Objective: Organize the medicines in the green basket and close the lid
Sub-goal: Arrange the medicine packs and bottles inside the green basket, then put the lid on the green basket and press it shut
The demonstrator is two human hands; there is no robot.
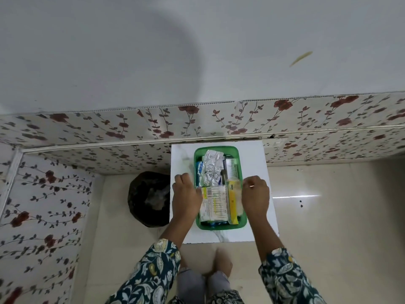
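On white marble-look tabletop (258,163): green rectangular plastic basket (242,224) packed with medicine packs (213,202); sides gripped by left hand (186,197), nine o'clock, right hand (256,197), three o'clock. Lid unseen; closing judged outstanding.

Package print (213,200) too small, blurred

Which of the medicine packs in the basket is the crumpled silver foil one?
The silver blister strip in the far half of the green basket, lying on top. The packs nearer the person are a white printed pack and a yellow box.
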